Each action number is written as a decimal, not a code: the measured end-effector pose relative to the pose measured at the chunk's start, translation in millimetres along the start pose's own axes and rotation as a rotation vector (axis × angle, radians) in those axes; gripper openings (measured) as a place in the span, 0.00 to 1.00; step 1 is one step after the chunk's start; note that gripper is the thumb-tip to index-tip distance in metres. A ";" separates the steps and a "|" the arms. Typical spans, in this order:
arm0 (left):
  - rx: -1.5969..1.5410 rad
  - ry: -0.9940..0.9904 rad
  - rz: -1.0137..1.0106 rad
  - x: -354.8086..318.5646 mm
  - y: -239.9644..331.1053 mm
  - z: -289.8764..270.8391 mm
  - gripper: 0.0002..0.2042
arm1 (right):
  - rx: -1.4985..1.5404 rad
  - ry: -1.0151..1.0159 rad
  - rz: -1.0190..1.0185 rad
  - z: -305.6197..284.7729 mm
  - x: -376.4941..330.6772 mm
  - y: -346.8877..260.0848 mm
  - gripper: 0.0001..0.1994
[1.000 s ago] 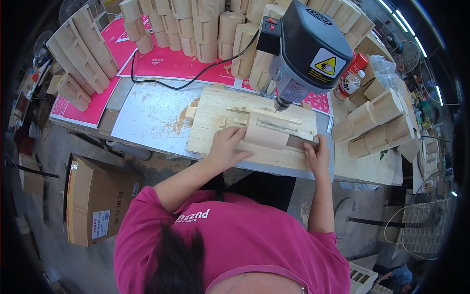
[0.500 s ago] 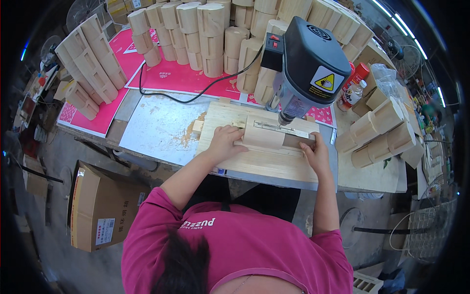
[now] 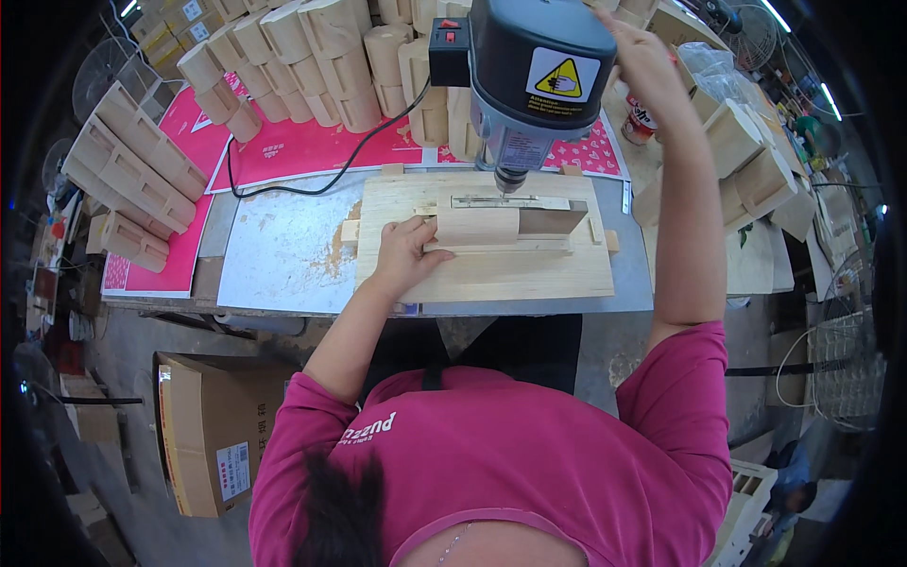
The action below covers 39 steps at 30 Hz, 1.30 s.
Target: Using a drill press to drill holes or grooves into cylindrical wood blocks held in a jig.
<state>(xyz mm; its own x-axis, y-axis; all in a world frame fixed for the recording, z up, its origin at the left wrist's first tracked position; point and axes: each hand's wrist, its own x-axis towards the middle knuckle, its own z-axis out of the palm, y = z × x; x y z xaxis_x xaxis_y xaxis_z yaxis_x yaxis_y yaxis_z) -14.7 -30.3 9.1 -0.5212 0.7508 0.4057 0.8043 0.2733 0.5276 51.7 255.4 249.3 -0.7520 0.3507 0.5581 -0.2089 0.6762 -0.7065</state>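
My left hand [image 3: 404,255] grips the left end of a pale wooden block [image 3: 477,227], fingers on its end and thumb along the near side. The block lies in a wooden jig on a flat board [image 3: 416,279]. A flat metal-coloured piece [image 3: 551,221] covers or fills the block's right part. Just above the block's far edge is the chuck [image 3: 510,180] of a black-topped drill press [image 3: 543,57]. My right hand [image 3: 647,71] is raised against the right side of the drill head. Its fingertips are hidden behind the housing, so what they touch cannot be seen.
Stacked wooden cylinders [image 3: 331,66] line the back on pink printed sheets [image 3: 312,151]. More grooved wooden pieces stand left [image 3: 137,170] and right [image 3: 756,180]. A black cable [image 3: 326,189] loops over the table. Sawdust lies left of the board. A cardboard box [image 3: 213,435] sits on the floor.
My right hand has left the block's right end and risen to the drill head's right side. My left hand stays on the block's left end. The whole view has shifted slightly.
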 end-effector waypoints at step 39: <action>0.052 0.071 0.011 12.0 25.3 24.4 0.18 | -0.502 0.374 -0.134 13.2 -21.7 -11.4 0.14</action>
<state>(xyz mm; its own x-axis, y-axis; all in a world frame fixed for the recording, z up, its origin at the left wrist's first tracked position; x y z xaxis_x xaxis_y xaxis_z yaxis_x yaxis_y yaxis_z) 6.3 0.3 9.1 -0.5293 0.7101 0.4643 0.8232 0.2974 0.4836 62.2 231.5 239.5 -0.4515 0.3835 0.8056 0.1009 0.9191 -0.3810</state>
